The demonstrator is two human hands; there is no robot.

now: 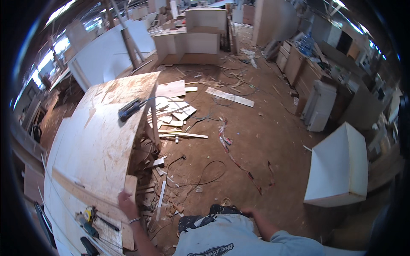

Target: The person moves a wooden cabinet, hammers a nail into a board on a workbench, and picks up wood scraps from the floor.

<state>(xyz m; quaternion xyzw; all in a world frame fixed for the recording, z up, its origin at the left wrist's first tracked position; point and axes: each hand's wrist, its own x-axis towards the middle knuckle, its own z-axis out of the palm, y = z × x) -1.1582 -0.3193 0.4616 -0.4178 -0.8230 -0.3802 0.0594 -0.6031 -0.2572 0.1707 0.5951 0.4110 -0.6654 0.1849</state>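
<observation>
My left hand (128, 202), slightly blurred, is at the near right edge of the pale plywood worktop (94, 141), touching or just over a wooden strip (102, 198) beside a short board piece (130, 183); its grip is unclear. My right hand (246, 212) is low beside my body, mostly hidden, with its fingers indistinct. A yellow-and-black power tool (89, 214), a green-and-black tool (89, 226) and a black object (89, 246) lie left of my left hand. A grey power tool (129, 110) lies at the worktop's far edge.
Offcuts (175, 111), a long board (229, 97) and cables (211, 173) lie on the dirt floor (260, 145). A white box (333, 166) stands at right. Cabinets (188, 49) stand ahead, white panels (106, 51) at far left, stacked wooden units (294, 64) along the right.
</observation>
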